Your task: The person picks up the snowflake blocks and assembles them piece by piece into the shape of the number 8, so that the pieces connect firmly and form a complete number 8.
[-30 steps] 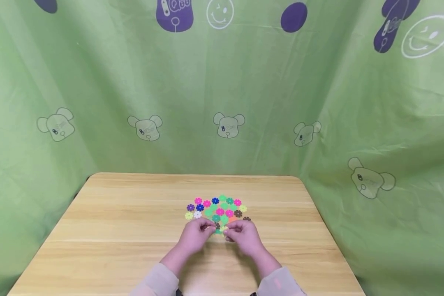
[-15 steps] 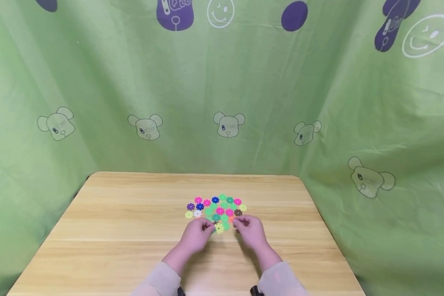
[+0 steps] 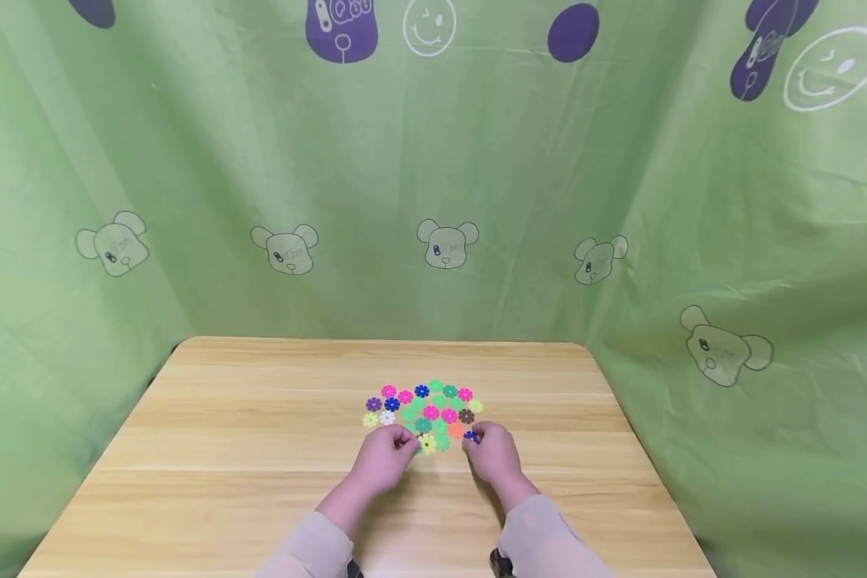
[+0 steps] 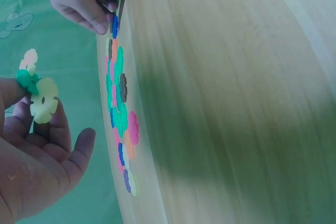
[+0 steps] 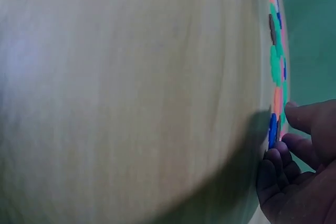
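My left hand (image 3: 388, 459) pinches a small chain of joined flower-shaped plastic discs between thumb and fingertips. In the left wrist view it shows a pale yellow disc (image 4: 44, 100), a green disc (image 4: 28, 81) and another pale yellow disc (image 4: 29, 60), held above the table. My right hand (image 3: 494, 453) is at the right edge of the loose discs, its fingertips beside a blue flower disc (image 5: 272, 130) on the table. In the right wrist view its thumb and index finger stand apart, with the other fingers bent near the blue disc.
Several loose flower discs lie in a cluster beyond my hands, among them a white disc (image 3: 387, 418), an orange disc (image 3: 456, 431) and a brown disc (image 3: 466, 417). They lie on a wooden table (image 3: 224, 449). A green printed curtain (image 3: 376, 168) surrounds its far side.
My right hand has let go of the joined discs and moved right to the blue disc. My left hand stays nearly in place, still holding the chain.
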The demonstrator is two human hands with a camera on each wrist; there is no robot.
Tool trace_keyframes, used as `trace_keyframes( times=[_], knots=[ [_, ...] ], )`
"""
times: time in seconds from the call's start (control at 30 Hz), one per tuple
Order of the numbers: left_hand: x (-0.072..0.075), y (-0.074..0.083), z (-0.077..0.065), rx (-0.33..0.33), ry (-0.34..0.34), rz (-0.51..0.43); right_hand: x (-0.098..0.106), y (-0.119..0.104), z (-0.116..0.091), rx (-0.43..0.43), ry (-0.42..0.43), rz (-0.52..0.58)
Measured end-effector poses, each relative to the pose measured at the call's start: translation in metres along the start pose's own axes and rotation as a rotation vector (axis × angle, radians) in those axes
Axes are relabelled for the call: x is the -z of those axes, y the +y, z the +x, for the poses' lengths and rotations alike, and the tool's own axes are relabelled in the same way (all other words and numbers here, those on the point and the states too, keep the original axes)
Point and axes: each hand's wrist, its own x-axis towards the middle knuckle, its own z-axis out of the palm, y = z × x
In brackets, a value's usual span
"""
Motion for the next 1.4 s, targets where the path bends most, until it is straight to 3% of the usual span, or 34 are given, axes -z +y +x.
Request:
trace_keyframes(
  times=[0.37,0.87,1.07,1.4],
  knots=[
    [0.001,0.0,0.0,0.003,-0.002,-0.002,0.0,0.001,0.002,0.004,-0.035,-0.177],
    [-0.001,-0.004,0.002,0.009,-0.004,-0.009,0.005,0.003,0.003,0.022,-0.111,-0.165],
    [-0.001,-0.005,0.001,0.006,-0.007,-0.015,0.007,0.004,-0.001,0.038,-0.086,-0.045],
    [0.004,0.002,0.001,0.043,-0.01,-0.044,0.015,-0.021,-0.019,0.11,-0.116,0.431]
  ],
)
